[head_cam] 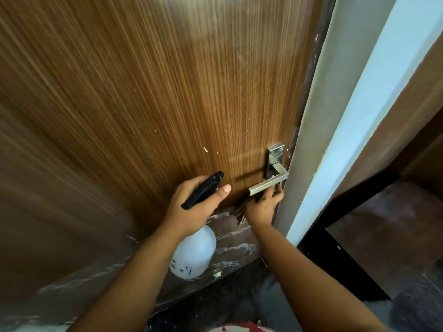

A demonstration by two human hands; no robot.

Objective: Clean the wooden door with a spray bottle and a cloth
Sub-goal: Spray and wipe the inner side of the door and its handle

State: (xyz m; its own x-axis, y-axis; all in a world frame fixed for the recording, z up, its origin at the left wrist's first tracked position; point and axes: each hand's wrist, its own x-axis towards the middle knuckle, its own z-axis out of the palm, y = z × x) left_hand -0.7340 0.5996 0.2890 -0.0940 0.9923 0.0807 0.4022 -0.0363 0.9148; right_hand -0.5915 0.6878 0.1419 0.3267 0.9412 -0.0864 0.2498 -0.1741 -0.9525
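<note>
Door handle [268, 184] over right hand [262, 207]; door frame [309, 130] beside.

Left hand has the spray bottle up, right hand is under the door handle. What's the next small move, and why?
Probably pull the trigger and mist the panel just left of the handle. The left hand already grips the spray bottle with its black nozzle pointing at the wooden door, while the right hand sits at the metal handle. No cloth is visible, so wiping likely comes after.

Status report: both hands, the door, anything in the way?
Left hand grips white spray bottle with black head. Right hand under silver metal lever handle; its grip unclear. Brown wooden door unobstructed. No cloth in view.
</note>
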